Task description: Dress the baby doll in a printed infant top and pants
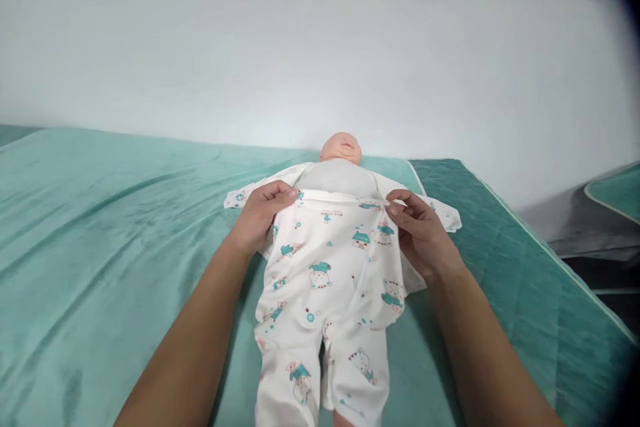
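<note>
Doll: we log a baby doll (343,179) lying face up, with a smooth, rounded peach head and a pale grey, soft-looking chest left bare.
Garment: a white knit garment (325,273) printed with small teal and pink animal figures covers the doll from lower chest down. Its folded top hem runs straight across the doll's chest, and two loose tube legs run on past the doll's hips toward us.
Left hand: our left hand (260,213) is closed on the garment's top hem, thumb over fingers, at the left flank of the doll's chest.
Right hand: our right hand (423,233) pinches the same hem between thumb and fingertips at the doll's opposite flank.
Under-layer: a white printed cloth (445,217) lies open beneath the doll's shoulders, its flaps fanning out on both sides.
Sheet: a teal sheet (100,227) with a satin sheen and long shallow creases lies under and left of the doll.
Pad: a quilted teal pad (500,247) with a pale piped edge lies right of the doll.
Wall: a matte white wall (300,53) stands behind the doll's head.
</note>
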`<state>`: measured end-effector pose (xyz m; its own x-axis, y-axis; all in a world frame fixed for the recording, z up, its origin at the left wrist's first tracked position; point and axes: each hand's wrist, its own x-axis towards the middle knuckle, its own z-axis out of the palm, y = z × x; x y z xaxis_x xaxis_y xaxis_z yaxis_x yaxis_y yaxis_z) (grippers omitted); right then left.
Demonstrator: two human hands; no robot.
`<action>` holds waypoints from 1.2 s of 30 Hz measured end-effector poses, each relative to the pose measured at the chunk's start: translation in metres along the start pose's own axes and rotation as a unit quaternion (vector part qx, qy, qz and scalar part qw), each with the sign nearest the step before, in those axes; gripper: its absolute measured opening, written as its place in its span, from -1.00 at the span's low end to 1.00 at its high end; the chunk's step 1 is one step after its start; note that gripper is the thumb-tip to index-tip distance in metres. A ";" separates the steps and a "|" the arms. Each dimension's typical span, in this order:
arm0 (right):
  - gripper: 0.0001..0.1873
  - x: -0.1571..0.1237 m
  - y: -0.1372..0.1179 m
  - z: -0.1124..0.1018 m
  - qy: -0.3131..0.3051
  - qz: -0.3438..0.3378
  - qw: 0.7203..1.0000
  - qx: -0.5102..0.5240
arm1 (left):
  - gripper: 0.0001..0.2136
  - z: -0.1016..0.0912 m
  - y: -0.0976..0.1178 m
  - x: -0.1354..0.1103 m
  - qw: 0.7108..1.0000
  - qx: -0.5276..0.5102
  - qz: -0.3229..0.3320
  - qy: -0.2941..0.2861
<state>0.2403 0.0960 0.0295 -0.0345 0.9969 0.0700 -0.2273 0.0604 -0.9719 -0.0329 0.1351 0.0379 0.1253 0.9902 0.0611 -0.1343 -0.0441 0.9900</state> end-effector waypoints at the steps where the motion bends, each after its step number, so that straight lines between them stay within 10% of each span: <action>1: -0.66 0.000 0.001 0.002 -0.004 -0.005 1.000 -0.005 | -0.75 0.002 -0.001 0.001 1.000 0.000 0.010 0.025; 10: -0.64 -0.001 -0.003 -0.006 -0.088 0.018 0.988 -0.122 | -0.69 0.001 -0.009 0.005 0.977 0.163 0.023 0.136; 18: -0.82 -0.002 -0.011 -0.021 -0.203 0.077 0.958 -0.186 | -0.68 -0.015 -0.001 0.004 0.975 0.197 -0.075 -0.074; 22: -0.85 0.001 -0.003 -0.018 -0.136 0.072 0.958 -0.243 | -0.77 -0.022 0.003 0.002 0.963 0.225 -0.080 -0.123; 29: -0.80 0.006 0.013 0.000 0.160 -0.083 0.924 -0.338 | -0.87 -0.013 -0.004 0.003 0.952 0.305 -0.015 -0.034; 36: -0.78 0.008 0.012 -0.002 0.070 -0.009 0.876 -0.477 | -0.71 -0.013 -0.009 0.004 0.942 0.331 -0.043 -0.044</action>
<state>0.2388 0.1051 0.0176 0.0962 0.9876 0.1241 0.6918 0.0233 -0.7217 -0.0440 0.1417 0.0272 0.1934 0.9803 -0.0412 0.5190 -0.0665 0.8522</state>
